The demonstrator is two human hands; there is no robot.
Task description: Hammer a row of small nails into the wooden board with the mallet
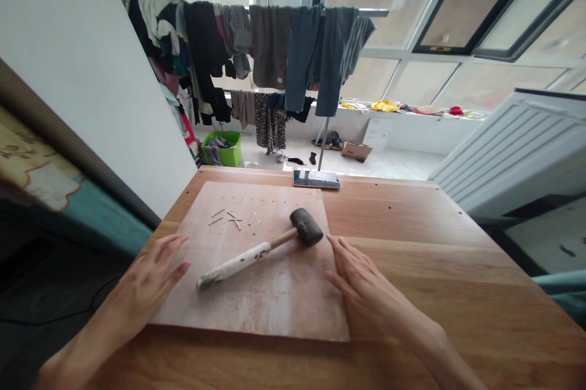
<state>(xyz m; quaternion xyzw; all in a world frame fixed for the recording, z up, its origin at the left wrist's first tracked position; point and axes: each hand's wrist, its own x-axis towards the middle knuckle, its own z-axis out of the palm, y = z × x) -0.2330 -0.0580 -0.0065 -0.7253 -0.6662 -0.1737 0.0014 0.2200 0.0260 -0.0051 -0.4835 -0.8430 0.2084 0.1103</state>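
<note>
A thin, pale brown board (pixel 284 298) lies flat on the wooden table. Across it rests a rubber mallet (pixel 256 254), its black head to the upper right and its white-wrapped handle slanting to the lower left. Several nails (pixel 234 219) are scattered on the board's far half, near rows of small dark dots. My left hand (pixel 153 277) is at the board's left edge, fingers apart and holding nothing. At the right edge is my right hand (pixel 361 274), fingers stretched out beside the mallet head; whether it touches the board is hard to tell.
The wooden table (pixel 412 243) extends to the right. A smartphone (pixel 316 179) lies at its far edge. Beyond stand a drying rack with hanging clothes (pixel 270 45), a green basket (pixel 229 149) and a cardboard box (pixel 357 151). A white panel (pixel 101 72) borders the left.
</note>
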